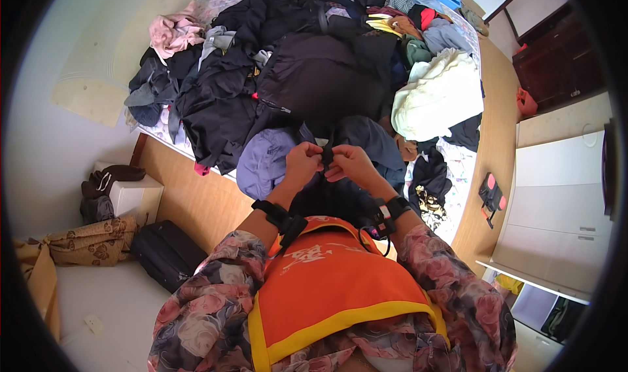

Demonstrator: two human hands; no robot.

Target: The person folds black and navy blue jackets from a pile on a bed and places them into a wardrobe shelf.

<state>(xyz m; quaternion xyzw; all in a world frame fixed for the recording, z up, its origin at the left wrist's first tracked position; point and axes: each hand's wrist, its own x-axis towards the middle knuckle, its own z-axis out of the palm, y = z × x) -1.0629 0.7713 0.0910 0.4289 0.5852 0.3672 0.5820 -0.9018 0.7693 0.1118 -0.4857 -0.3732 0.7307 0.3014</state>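
Close together at the near side of the bed, my left hand (pixel 303 163) and my right hand (pixel 349 163) pinch a dark fabric strap (pixel 327 152) between thumbs and fingers. What the strap belongs to is hard to make out. A bluish-purple garment (pixel 265 161) lies bunched beside my left hand. Dark blue-grey cloth (pixel 365 139) spreads behind and beside my right hand. Just beyond both hands, a black padded jacket (pixel 319 75) lies spread over other dark clothes. A heap of black garments (pixel 221 117) lies left of it.
A cream-white garment (pixel 441 97) and a pink one (pixel 174 31) lie among clothes on the bed (pixel 458 175). At left are a white bedside cabinet (pixel 137 198) and a black suitcase (pixel 169 254). White cabinets (pixel 554 195) and a small black-and-red device (pixel 491 195) are at right.
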